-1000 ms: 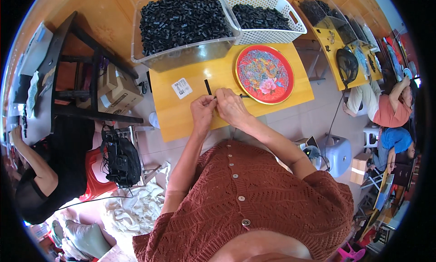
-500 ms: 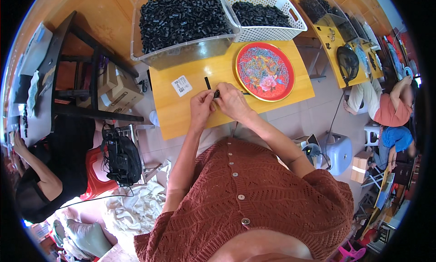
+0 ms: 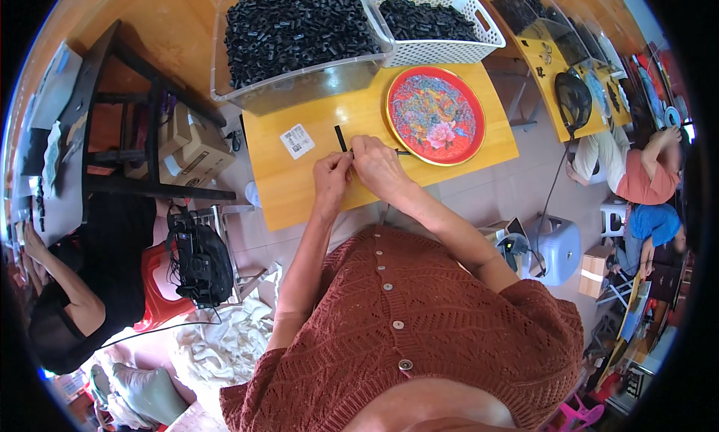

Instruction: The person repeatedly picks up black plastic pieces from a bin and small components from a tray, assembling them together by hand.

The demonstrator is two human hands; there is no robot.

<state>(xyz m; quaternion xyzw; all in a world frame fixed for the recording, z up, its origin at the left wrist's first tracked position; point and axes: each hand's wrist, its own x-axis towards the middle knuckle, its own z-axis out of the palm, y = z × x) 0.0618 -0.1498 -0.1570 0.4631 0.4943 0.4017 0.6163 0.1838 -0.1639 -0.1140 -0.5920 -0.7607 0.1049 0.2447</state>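
Note:
Over the near part of the yellow table (image 3: 284, 189), my two hands meet with their fingertips together. My left hand (image 3: 332, 183) is closed in a pinch, and my right hand (image 3: 380, 166) is closed against it. Between them is a small black part, almost wholly covered by the fingers. Just beyond the fingertips a short black strip (image 3: 340, 137) points away from me; its near end is close to the hands. A thin dark rod (image 3: 404, 153) shows to the right of my right hand, by the tray; whether I hold it, I cannot tell.
A round red tray (image 3: 392, 132) with a flowered middle holds many small pieces. At the back stand a clear bin (image 3: 299, 95) and a white basket (image 3: 442, 55), both full of black parts. A white label (image 3: 299, 141) lies left. Other people sit at both sides.
My right hand has shifted slightly left and closed over the small black part, which showed more plainly between the fingertips before. The view has moved slightly.

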